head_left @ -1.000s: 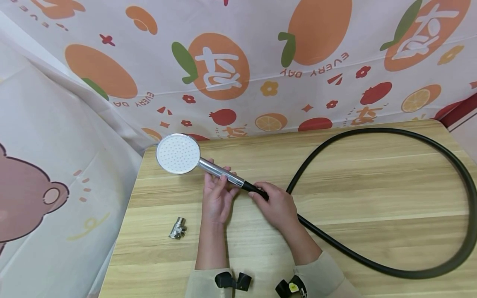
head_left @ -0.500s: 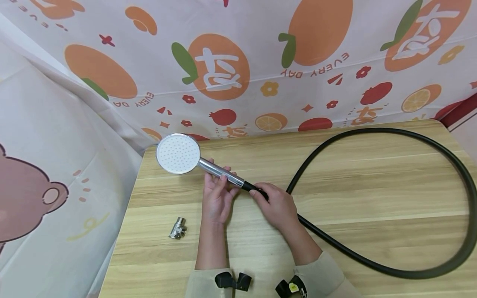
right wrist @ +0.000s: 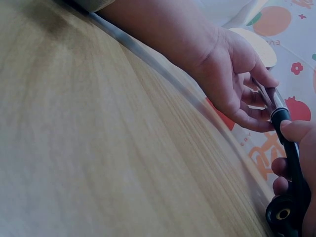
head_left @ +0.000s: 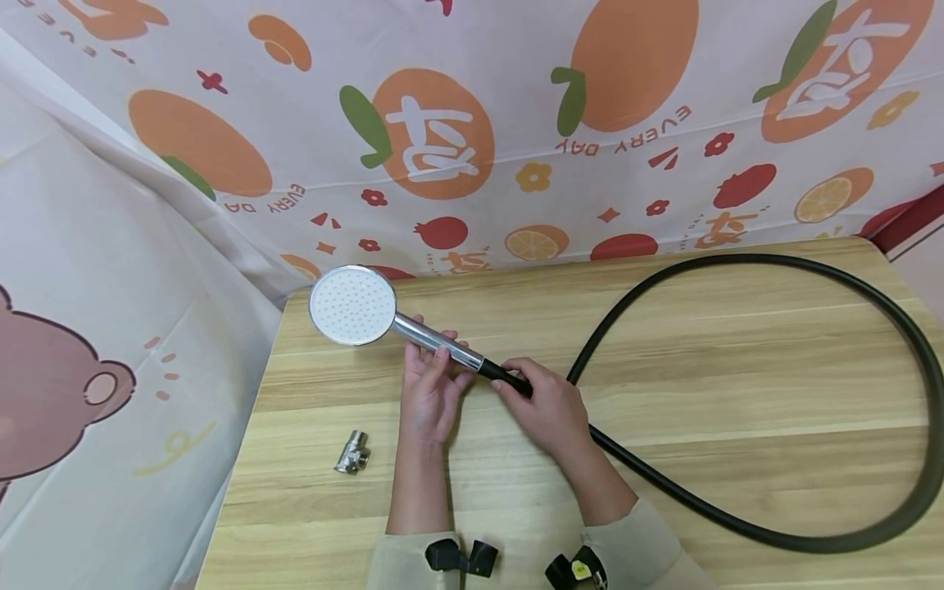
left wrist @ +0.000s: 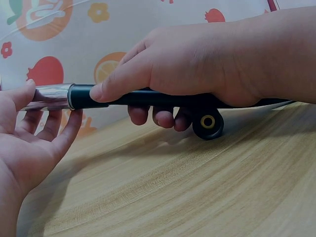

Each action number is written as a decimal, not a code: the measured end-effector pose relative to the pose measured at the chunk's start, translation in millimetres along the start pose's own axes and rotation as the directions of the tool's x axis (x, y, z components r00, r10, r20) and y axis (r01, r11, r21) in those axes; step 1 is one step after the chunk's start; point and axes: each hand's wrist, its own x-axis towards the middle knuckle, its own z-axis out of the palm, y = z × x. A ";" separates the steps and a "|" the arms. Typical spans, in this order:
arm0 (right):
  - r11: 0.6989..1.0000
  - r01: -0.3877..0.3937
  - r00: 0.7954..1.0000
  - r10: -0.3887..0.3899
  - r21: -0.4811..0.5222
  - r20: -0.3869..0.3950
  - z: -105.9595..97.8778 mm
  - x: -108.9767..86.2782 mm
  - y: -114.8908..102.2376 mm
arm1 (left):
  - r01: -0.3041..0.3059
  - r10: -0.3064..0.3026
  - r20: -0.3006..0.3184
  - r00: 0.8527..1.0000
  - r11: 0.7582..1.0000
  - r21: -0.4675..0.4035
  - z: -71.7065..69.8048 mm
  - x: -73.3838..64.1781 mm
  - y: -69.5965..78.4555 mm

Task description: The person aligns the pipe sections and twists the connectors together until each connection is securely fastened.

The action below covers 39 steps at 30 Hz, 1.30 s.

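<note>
My left hand (head_left: 430,401) holds the chrome handle of a shower head (head_left: 352,305), its thumb and fingertips on the metal. The round white spray face points up at the far left of the table. At the handle's lower end sits the black end of a shower hose (head_left: 492,370), in line with the chrome and right against it. My right hand (head_left: 549,410) grips this black piece, thumb along the top and fingers curled beneath. In the left wrist view, a round black hose end (left wrist: 208,122) with a brass ring inside shows under the right hand.
The thick black hose (head_left: 737,259) loops widely over the right side of the wooden table (head_left: 701,369). A small chrome valve fitting (head_left: 353,451) lies left of the left forearm. Behind the table hangs a fruit-print cloth (head_left: 516,98); a white cloth (head_left: 170,270) hangs at the left.
My right thumb and fingers have shifted slightly on the black hose end. The left hand, shower head, hose loop and valve fitting have stayed in place.
</note>
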 end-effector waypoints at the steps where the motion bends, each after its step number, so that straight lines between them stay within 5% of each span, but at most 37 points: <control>1: 1.000 0.000 1.000 0.000 0.001 0.000 0.1 0.0 0.2 | 0.001 -0.001 -0.002 1.000 1.000 0.000 -0.1 0.0 -0.1; 39: 1.000 -0.025 0.999 0.025 0.007 0.031 -1.8 -0.2 -1.0 | -0.002 0.002 0.005 1.000 1.000 0.008 -0.5 -0.5 -0.8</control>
